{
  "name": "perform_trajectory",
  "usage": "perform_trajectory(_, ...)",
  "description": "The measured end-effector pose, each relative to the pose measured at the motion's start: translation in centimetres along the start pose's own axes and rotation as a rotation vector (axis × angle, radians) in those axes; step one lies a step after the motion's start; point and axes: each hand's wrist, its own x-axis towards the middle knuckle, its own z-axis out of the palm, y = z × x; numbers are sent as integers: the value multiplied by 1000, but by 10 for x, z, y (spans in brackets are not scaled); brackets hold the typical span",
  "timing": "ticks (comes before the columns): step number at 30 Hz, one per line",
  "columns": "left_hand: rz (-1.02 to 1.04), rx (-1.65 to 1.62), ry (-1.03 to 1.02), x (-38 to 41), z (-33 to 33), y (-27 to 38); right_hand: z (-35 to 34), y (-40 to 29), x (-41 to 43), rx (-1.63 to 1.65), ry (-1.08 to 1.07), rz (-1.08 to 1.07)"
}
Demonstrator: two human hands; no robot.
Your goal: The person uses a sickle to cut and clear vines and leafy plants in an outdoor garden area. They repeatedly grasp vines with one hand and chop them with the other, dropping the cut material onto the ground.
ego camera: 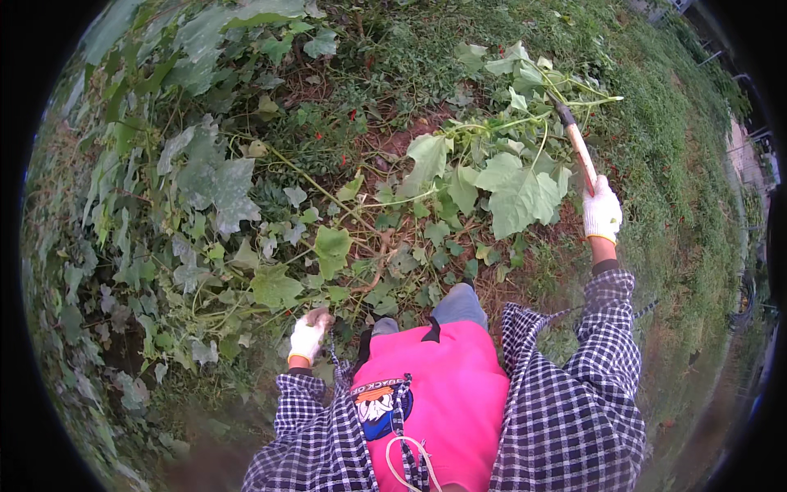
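My right hand (601, 210), in a white knit glove, grips the wooden handle of a tool (580, 150) with a dark collar. Its blade is hidden among leaves and stems. At the tool's far end lies a cut-looking vine (519, 123) with pale green stems and broad lobed leaves (522, 192). My left hand (309, 335), gloved too, is low on the left beside vine stems (246, 313). Its fingers are curled, and whether anything is in them is hidden.
Dense large-leaved vines (215, 178) cover the left side. A woody brown stem (382, 258) runs along the ground before my feet. Low plants with small red fruits (344, 160) grow ahead. Green growth (682, 203) stretches along the right. Cloth ties (642, 309) hang from my checked garment.
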Motion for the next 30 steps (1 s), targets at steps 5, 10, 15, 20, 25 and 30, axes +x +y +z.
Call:
perform_trajectory(5,9,45,-5,20,-2,33,-35,10,37,80,175,159)
perform_trajectory(10,75,-663,154,38,20,84,-61,48,89,648,62,235)
perform_trajectory(15,38,-610,132,45,48,123,-31,16,73,1338,-522,420)
perform_trajectory(20,157,-357,4,46,68,152,-10,-48,21,1289,-497,314)
perform_trajectory(25,104,-264,-140,49,101,174,48,-48,-14,1943,-931,605)
perform_trajectory(30,180,76,-299,66,174,187,157,-56,-98,2075,-1108,1323)
